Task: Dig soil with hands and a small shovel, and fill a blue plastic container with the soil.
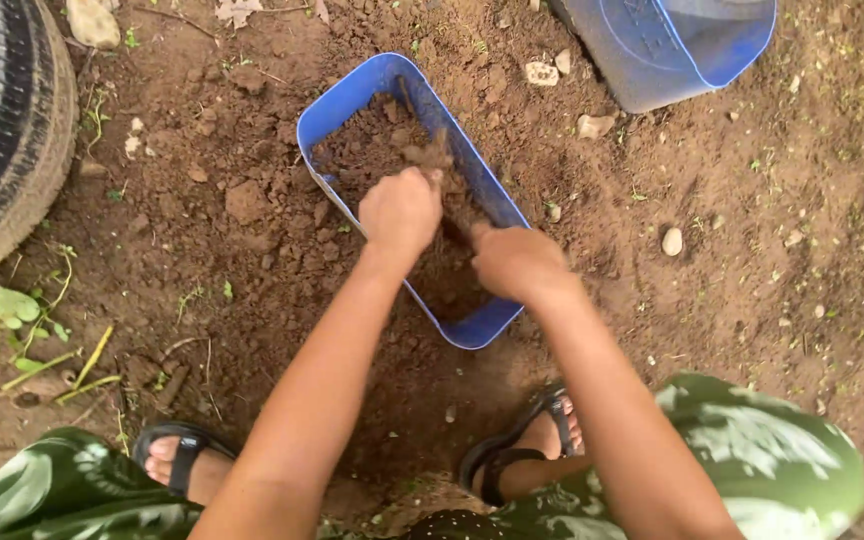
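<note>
A: Head view. Status?

B: Person crouched over a blue rectangular tub (pixel 352 95) lying on bare dirt ground (pixel 752 200). The tub is partly filled with soil (pixel 372 150). Both hands are inside it.

A: Fingers?

B: Left hand (pixel 401 212) is clenched on a clod of soil at mid-tub, knuckles up. Right hand (pixel 518 262) is curled down into the soil by the near right wall. Its fingertips are buried, so I can't tell whether it grips anything.

A: Step?

B: Looks like working the soil in the tub by hand, breaking clumps or packing. Fill is uneven, lower at the near end.

A: Next move needs?

B: My guess: crush or drop the clod over the low end, and keep the tub from sliding.

A: Surroundings?

B: Tyre (pixel 2 130) at far left, a second blue container (pixel 672 45) at top right, loose stones (pixel 672 241), sandalled feet (pixel 527 450) below.
</note>
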